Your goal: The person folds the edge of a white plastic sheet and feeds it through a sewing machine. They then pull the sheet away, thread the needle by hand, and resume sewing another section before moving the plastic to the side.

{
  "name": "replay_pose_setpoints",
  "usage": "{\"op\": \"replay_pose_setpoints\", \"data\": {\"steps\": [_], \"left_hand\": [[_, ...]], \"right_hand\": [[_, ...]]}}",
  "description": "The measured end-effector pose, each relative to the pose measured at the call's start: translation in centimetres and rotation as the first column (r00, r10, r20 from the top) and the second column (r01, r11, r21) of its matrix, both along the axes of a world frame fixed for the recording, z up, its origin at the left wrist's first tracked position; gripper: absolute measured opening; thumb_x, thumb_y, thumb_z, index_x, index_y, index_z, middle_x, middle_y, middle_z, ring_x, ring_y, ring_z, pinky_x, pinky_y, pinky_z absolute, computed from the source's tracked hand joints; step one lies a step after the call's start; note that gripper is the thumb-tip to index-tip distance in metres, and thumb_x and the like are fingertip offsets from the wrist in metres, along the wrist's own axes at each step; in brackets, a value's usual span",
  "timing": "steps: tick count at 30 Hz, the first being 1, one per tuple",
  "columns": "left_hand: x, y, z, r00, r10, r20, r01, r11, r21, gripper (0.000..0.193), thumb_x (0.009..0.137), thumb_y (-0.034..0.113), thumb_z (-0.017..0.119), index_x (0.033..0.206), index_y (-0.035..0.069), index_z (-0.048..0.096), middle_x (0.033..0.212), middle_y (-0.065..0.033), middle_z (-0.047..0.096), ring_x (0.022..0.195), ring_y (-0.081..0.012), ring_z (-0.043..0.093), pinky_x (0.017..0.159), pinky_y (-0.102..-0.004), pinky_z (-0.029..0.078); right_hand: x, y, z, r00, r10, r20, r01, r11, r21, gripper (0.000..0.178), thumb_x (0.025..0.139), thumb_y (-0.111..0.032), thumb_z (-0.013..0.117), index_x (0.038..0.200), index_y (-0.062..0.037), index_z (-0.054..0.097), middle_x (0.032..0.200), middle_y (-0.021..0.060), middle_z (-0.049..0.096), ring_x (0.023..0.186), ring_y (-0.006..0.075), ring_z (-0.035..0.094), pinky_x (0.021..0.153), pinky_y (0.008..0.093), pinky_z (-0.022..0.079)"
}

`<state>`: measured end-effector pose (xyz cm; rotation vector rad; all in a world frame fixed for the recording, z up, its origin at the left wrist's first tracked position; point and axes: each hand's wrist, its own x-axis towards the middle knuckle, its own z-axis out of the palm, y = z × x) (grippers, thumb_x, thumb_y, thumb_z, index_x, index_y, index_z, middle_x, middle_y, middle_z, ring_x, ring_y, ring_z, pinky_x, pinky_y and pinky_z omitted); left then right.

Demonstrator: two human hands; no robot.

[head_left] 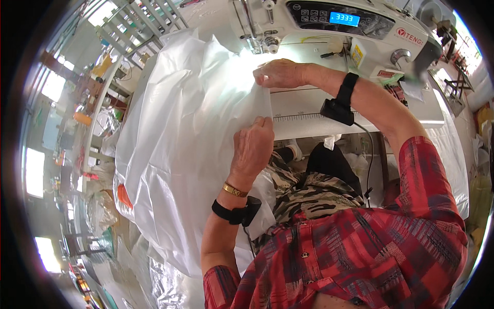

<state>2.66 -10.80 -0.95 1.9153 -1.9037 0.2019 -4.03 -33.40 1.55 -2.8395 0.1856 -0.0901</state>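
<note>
A large sheet of white, slightly see-through plastic fabric (pixel 180 118) drapes over the left of the sewing table and hangs down beside my lap. My right hand (pixel 280 73) pinches its edge just below the sewing machine's needle area (pixel 265 44), where a bright lamp washes out detail. Nearer to me, my left hand (pixel 253 147) is closed on the same right-hand edge of the sheet. Between the two hands the edge runs roughly straight. Whether the needle touches the fabric is lost in the glare.
The white sewing machine (pixel 329 36) with its lit blue display spans the back. A ruler scale (pixel 303 115) runs along the table's front. A grey slatted rack (pixel 136 28) stands at the far left. Cables hang from black wrist straps on both my arms.
</note>
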Motion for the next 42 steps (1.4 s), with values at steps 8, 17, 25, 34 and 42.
{"op": "replay_pose_setpoints", "data": {"steps": [8,17,25,34,42], "left_hand": [[1.2,-0.7,-0.4,0.985,-0.122,0.122,0.129,0.99,-0.053,0.01,0.08,0.008,0.057,0.072,0.004,0.051,0.07,-0.0108,0.056,0.059,-0.0328,0.06,0.053,-0.0415,0.046],[2.0,-1.2,0.0,0.982,-0.153,0.108,0.156,0.988,-0.016,0.01,0.08,0.011,0.057,0.072,0.005,0.052,0.071,-0.0103,0.057,0.058,-0.0321,0.059,0.052,-0.0418,0.046],[3.3,-2.7,0.0,0.979,-0.125,0.158,0.128,0.992,-0.009,0.014,0.081,0.012,0.054,0.069,0.004,0.054,0.073,-0.0125,0.059,0.062,-0.0341,0.059,0.055,-0.0435,0.047],[3.1,-5.0,0.8,0.976,-0.049,0.212,0.047,0.999,0.013,0.017,0.08,0.012,0.052,0.07,0.003,0.062,0.075,-0.0148,0.062,0.067,-0.0336,0.062,0.062,-0.043,0.05],[3.8,-6.9,1.2,0.989,-0.019,0.145,0.013,0.999,0.042,0.019,0.079,0.012,0.051,0.068,0.0,0.06,0.075,-0.0171,0.062,0.072,-0.0365,0.061,0.068,-0.0459,0.049]], "right_hand": [[-2.0,4.9,-3.4,0.889,-0.213,0.405,0.256,0.965,-0.054,0.037,0.08,-0.027,0.065,0.103,0.0011,0.057,0.102,0.0152,0.056,0.1,0.0321,0.054,0.085,0.0435,0.043],[-3.1,5.4,-3.5,0.901,-0.333,0.277,0.361,0.931,-0.055,0.049,0.087,-0.047,0.056,0.113,-0.0055,0.062,0.113,0.0159,0.055,0.111,0.0305,0.048,0.092,0.0501,0.037],[-2.7,5.4,-3.6,0.881,-0.376,0.286,0.423,0.898,-0.122,0.045,0.089,-0.046,0.054,0.11,-0.0072,0.064,0.117,0.0179,0.055,0.111,0.0323,0.048,0.093,0.0486,0.035],[-2.6,4.6,-4.2,0.886,-0.385,0.26,0.433,0.886,-0.167,0.048,0.092,-0.045,0.049,0.116,-0.0059,0.062,0.118,0.0218,0.053,0.114,0.0354,0.045,0.095,0.0487,0.033],[-2.0,4.6,-4.1,0.849,-0.417,0.324,0.49,0.851,-0.19,0.041,0.094,-0.037,0.048,0.111,-0.0031,0.063,0.114,0.0189,0.055,0.11,0.0334,0.047,0.093,0.0466,0.036]]}}
